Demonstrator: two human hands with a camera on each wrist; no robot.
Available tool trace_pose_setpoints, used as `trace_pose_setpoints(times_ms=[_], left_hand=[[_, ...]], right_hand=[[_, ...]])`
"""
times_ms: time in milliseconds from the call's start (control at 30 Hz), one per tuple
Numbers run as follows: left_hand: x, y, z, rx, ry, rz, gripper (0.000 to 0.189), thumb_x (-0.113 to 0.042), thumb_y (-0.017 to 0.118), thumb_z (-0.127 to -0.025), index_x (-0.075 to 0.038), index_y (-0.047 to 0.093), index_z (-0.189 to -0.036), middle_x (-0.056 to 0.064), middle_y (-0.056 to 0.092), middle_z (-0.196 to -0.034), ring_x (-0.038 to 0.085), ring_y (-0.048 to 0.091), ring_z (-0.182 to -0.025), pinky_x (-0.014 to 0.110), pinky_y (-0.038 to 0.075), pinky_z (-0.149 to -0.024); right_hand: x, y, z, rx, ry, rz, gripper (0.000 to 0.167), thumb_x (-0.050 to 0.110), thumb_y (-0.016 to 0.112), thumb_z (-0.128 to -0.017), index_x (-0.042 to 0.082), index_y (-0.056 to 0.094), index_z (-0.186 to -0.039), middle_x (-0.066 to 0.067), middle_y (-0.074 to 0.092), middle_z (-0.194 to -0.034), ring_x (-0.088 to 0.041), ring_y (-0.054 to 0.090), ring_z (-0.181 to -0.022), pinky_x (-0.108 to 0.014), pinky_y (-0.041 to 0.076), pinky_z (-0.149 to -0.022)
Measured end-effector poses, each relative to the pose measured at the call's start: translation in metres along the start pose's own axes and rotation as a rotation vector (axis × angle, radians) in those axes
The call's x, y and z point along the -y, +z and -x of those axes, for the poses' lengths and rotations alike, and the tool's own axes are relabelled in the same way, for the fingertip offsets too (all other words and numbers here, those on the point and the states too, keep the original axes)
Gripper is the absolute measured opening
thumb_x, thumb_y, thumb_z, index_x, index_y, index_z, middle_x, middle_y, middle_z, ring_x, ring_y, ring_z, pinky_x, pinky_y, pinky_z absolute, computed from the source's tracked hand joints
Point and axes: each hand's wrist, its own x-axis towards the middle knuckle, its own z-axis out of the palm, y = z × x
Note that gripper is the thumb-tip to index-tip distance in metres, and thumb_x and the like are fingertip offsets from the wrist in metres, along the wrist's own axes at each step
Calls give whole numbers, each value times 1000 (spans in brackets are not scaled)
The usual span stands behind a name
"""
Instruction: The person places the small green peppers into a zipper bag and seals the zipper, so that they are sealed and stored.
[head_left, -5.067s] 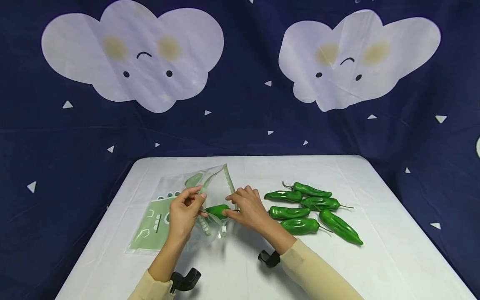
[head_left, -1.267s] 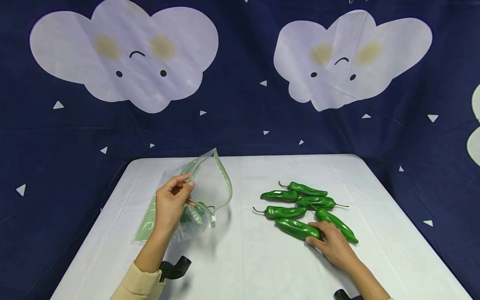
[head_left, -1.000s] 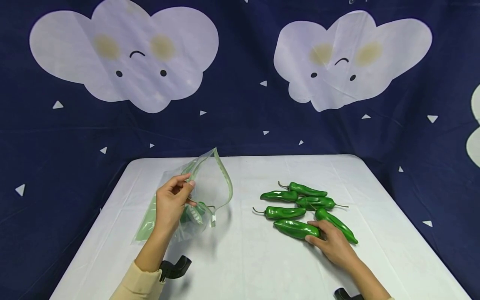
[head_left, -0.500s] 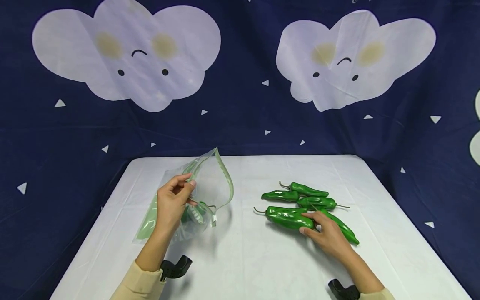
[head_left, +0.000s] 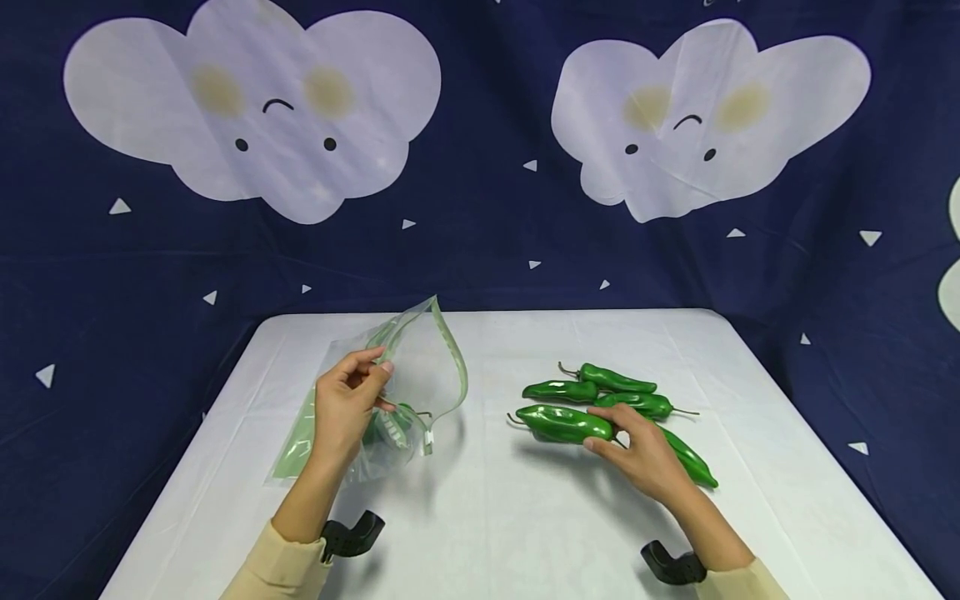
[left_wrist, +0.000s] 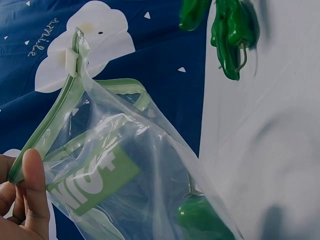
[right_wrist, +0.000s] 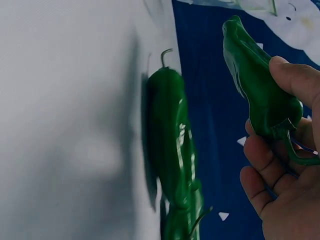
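Note:
My left hand (head_left: 347,404) pinches the green-edged rim of a clear zip bag (left_wrist: 150,145), whose mouth gapes toward the right. Inside the bag a green pepper (left_wrist: 202,217) shows through the plastic, its stem near the opening. My right hand (head_left: 637,454) holds another green pepper (right_wrist: 255,80) by its stem end, between thumb and fingers. In the head view this held pepper is raised over the table, its tip pointing left. It overlaps a pepper lying behind it, of which a stem shows; the right wrist view shows a lying pepper (right_wrist: 170,135) apart from the hand.
Several green peppers lie on the white-covered table (head_left: 510,533), among them one at the back (head_left: 617,379) and one (head_left: 688,458) partly behind my right hand. A slider (left_wrist: 72,62) sits at one end of the bag's zip. A dark blue cloth (head_left: 480,250) with clouds hangs behind.
Earlier both hands were at the bag with a pepper in its mouth. The right hand then went to the front pepper, gripped it, and has lifted it leftward. The left hand keeps holding the bag.

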Motion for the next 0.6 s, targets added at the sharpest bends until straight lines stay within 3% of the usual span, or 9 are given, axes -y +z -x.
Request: trace_pose_setpoints(times_ms=[600], left_hand=[[0,1,1,11,-11,-19,25,3,65,-84,2,65,-109,-2,54,-71,11,53,-56,26,56,-42]], right_hand=[[42,1,-27,-7,-47,-154,42,35,74,-79,25,63,-119,10,63,-105,-6,52,-87,-25,48,-70]])
